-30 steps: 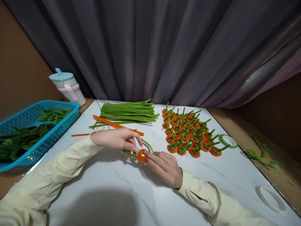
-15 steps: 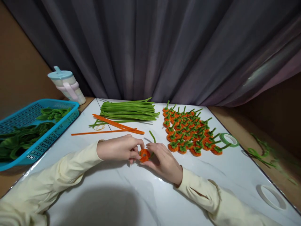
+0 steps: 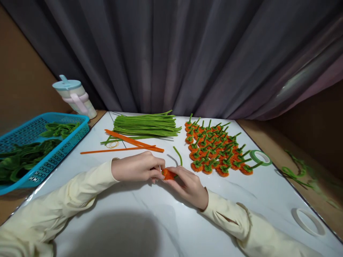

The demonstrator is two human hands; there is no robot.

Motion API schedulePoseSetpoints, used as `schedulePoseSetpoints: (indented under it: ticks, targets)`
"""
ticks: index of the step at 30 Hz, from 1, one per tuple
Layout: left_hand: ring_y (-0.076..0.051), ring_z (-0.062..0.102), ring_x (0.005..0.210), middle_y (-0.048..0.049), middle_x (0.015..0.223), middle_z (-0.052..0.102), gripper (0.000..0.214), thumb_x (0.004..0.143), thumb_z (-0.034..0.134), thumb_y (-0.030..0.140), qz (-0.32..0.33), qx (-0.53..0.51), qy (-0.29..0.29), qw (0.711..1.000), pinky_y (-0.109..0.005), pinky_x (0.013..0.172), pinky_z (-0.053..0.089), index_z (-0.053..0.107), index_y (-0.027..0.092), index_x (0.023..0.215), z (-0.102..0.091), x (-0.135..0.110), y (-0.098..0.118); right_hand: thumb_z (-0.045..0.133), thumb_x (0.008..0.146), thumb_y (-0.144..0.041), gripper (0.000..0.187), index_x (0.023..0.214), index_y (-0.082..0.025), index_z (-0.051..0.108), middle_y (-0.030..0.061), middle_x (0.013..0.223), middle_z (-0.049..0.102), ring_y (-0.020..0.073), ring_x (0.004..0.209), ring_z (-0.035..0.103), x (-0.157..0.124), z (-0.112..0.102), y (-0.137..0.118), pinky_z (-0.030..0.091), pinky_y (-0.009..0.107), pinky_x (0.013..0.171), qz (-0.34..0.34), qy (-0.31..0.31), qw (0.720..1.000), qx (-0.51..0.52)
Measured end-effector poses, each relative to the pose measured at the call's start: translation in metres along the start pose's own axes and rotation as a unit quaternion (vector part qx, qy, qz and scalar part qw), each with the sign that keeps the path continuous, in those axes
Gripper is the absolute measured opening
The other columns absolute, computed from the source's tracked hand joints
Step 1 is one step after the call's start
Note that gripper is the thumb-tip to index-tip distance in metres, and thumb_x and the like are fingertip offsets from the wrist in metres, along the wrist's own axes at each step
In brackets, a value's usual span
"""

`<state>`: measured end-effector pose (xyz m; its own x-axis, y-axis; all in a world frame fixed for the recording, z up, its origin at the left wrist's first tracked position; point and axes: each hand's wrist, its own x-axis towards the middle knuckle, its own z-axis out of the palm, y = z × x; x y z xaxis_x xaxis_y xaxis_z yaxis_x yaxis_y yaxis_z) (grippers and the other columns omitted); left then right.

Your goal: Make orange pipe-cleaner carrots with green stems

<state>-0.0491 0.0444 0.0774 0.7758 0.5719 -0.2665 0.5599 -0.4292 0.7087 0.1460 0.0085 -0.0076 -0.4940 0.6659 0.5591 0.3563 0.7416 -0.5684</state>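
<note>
Both my hands meet at the middle of the white table. My left hand pinches a small orange pipe-cleaner flower from the left. From the right, my right hand grips the same flower, fingers curled round it. The flower's green stem sticks up and back from between the fingers. Both sleeves are pale yellow.
Several finished orange flowers with green stems lie to the right. Green pipe cleaners and orange ones lie behind. A blue basket of green pieces, a lidded cup, green tape and a white tape ring stand around.
The flower has been turned in my fingers, from lying flat and open to edge-on. Its green stem has swung up and to the right. My hands have drawn closer together.
</note>
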Motion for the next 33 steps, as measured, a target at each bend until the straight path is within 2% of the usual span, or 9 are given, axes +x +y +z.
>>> schedulePoseSetpoints:
  ticks: [6, 11, 15, 19, 23, 28, 31, 33]
  targets:
    - [-0.010, 0.058, 0.056, -0.0005, 0.065, 0.063, 0.018, 0.088, 0.042, 0.021, 0.074, 0.098, 0.003, 0.992, -0.016, 0.052, 0.037, 0.056, 0.016, 0.078, -0.002, -0.001, -0.001, 0.050, 0.088, -0.027, 0.020, 0.106, -0.017, 0.051, 0.0057, 0.081, 0.063, 0.0147, 0.072, 0.059, -0.001, -0.001, 0.000, 0.048, 0.026, 0.066, -0.003, 0.001, 1.000, 0.013]
    - [-0.010, 0.047, 0.047, 0.0007, 0.058, 0.052, 0.015, 0.088, 0.044, 0.026, 0.059, 0.181, 0.012, 0.982, -0.021, 0.043, 0.026, 0.055, 0.017, 0.082, 0.000, -0.005, 0.000, 0.052, 0.087, -0.027, 0.022, 0.106, -0.017, 0.051, 0.0066, 0.085, 0.064, 0.0154, 0.075, 0.060, -0.001, -0.001, 0.001, 0.050, 0.027, 0.069, -0.003, -0.002, 1.000, 0.023]
    - [-0.011, 0.046, 0.048, 0.0012, 0.057, 0.047, 0.016, 0.087, 0.044, 0.027, 0.072, 0.186, 0.020, 0.980, -0.022, 0.044, 0.025, 0.054, 0.017, 0.081, 0.000, -0.007, 0.000, 0.053, 0.086, -0.032, 0.026, 0.108, -0.019, 0.049, 0.0073, 0.090, 0.064, 0.0164, 0.083, 0.062, 0.000, -0.001, 0.000, 0.051, 0.027, 0.074, 0.015, 0.004, 1.000, 0.027]
    - [-0.011, 0.046, 0.047, 0.0018, 0.056, 0.046, 0.013, 0.087, 0.045, 0.025, 0.061, 0.174, 0.017, 0.983, -0.022, 0.044, 0.026, 0.055, 0.018, 0.082, -0.003, -0.007, -0.002, 0.054, 0.085, -0.028, 0.022, 0.104, -0.020, 0.045, 0.0105, 0.104, 0.060, 0.0175, 0.096, 0.059, 0.001, -0.001, 0.000, 0.050, 0.029, 0.080, -0.020, 0.028, 0.998, 0.055]
    - [-0.011, 0.047, 0.047, 0.0017, 0.056, 0.047, 0.012, 0.086, 0.045, 0.026, 0.035, 0.167, 0.006, 0.985, -0.022, 0.044, 0.025, 0.055, 0.019, 0.086, -0.006, -0.008, 0.000, 0.051, 0.087, -0.020, 0.015, 0.101, -0.020, 0.045, 0.0106, 0.106, 0.058, 0.0168, 0.099, 0.058, 0.002, -0.002, 0.000, 0.050, 0.030, 0.080, -0.030, 0.006, 0.997, 0.069]
    - [-0.012, 0.049, 0.051, -0.0008, 0.062, 0.054, 0.016, 0.084, 0.049, 0.031, 0.015, 0.171, -0.008, 0.985, -0.021, 0.046, 0.027, 0.056, 0.017, 0.088, -0.009, -0.008, 0.003, 0.046, 0.088, -0.016, 0.018, 0.106, -0.020, 0.043, 0.0123, 0.113, 0.057, 0.0167, 0.103, 0.056, -0.001, -0.003, 0.001, 0.048, 0.029, 0.084, -0.033, -0.015, 0.997, 0.075]
    - [-0.012, 0.051, 0.054, -0.0020, 0.065, 0.056, 0.020, 0.087, 0.045, 0.032, 0.030, 0.181, -0.010, 0.983, -0.021, 0.048, 0.029, 0.058, 0.017, 0.090, -0.010, -0.006, 0.002, 0.042, 0.091, -0.021, 0.015, 0.106, -0.019, 0.044, 0.0106, 0.101, 0.062, 0.0168, 0.093, 0.060, -0.002, -0.003, 0.000, 0.049, 0.030, 0.078, 0.015, -0.022, 0.997, 0.078]
    - [-0.013, 0.053, 0.057, -0.0029, 0.067, 0.058, 0.026, 0.091, 0.038, 0.032, 0.047, 0.178, -0.007, 0.983, -0.021, 0.050, 0.031, 0.058, 0.017, 0.089, -0.011, -0.004, 0.001, 0.038, 0.093, -0.027, 0.014, 0.103, -0.019, 0.045, 0.0061, 0.081, 0.064, 0.0155, 0.075, 0.062, -0.001, -0.002, -0.002, 0.049, 0.029, 0.068, 0.090, -0.022, 0.988, 0.122]
